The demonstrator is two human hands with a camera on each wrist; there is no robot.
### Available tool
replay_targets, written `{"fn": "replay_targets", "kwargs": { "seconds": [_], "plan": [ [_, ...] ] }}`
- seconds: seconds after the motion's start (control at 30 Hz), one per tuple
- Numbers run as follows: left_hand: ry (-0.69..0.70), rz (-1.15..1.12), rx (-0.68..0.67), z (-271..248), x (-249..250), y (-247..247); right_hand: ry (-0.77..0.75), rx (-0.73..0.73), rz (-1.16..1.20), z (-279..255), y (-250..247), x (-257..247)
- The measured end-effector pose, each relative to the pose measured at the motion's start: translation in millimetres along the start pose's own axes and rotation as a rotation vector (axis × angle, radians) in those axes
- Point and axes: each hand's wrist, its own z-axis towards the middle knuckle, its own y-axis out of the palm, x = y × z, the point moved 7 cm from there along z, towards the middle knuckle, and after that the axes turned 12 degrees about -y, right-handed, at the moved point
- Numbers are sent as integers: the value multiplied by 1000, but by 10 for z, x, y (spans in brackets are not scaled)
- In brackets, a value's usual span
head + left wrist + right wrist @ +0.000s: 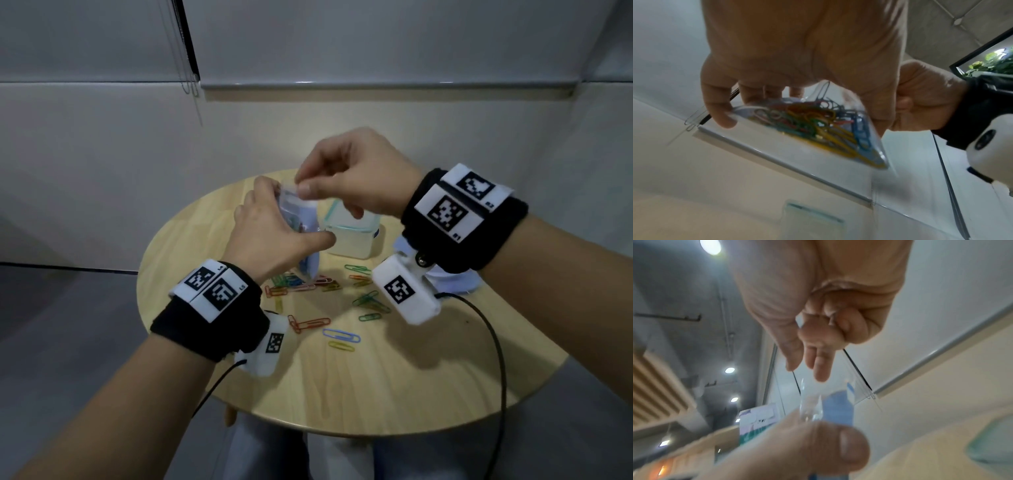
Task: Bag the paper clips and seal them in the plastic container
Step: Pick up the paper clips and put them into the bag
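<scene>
My left hand (274, 222) grips a clear plastic bag (294, 209) above the table, with fingers (719, 107) and thumb curled round its sides. Several coloured paper clips (818, 128) lie bunched inside it. At the bag's mouth (809, 399), my right hand (305, 186) pinches the top edge between thumb and forefinger, its other fingers curled in. More loose paper clips (308, 323) are scattered on the round wooden table (376, 387) below my hands. An open clear plastic container (349, 240) stands just right of the bag.
A pale blue flat piece (459, 281) lies on the table under my right wrist, mostly hidden. Black cables (496, 342) trail from both wrist cameras across the table's near side. A wall and a window blind stand close behind the table.
</scene>
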Motion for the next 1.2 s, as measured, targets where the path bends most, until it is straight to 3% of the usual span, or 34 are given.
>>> {"fn": "replay_targets", "kwargs": {
  "seconds": [0.07,0.1,0.23,0.3,0.37,0.47,0.67,0.83,1.2],
  "plan": [
    [-21,21,-3,26,-88,-56,39,65,-20,-12,-125,174],
    [-32,27,-4,38,-133,-95,99,-10,-108,-37,-124,319],
    [-78,50,-19,67,-262,-232,448,-600,-420,-407,208,1063],
    [-88,60,-22,64,-288,-259,506,-714,-537,-526,344,1312],
    [-89,60,-22,59,-300,-260,491,-699,-672,-535,416,1429],
    [-94,59,-35,61,-319,-241,472,-660,-675,-550,462,1449],
    [-78,85,-74,36,-314,-152,448,-849,-622,-822,527,1245],
    [-62,91,-92,-14,-243,-71,343,-786,-707,-813,597,1090],
    [-77,125,-122,-64,-224,-54,447,-683,-568,-822,507,1100]
  ]
}}
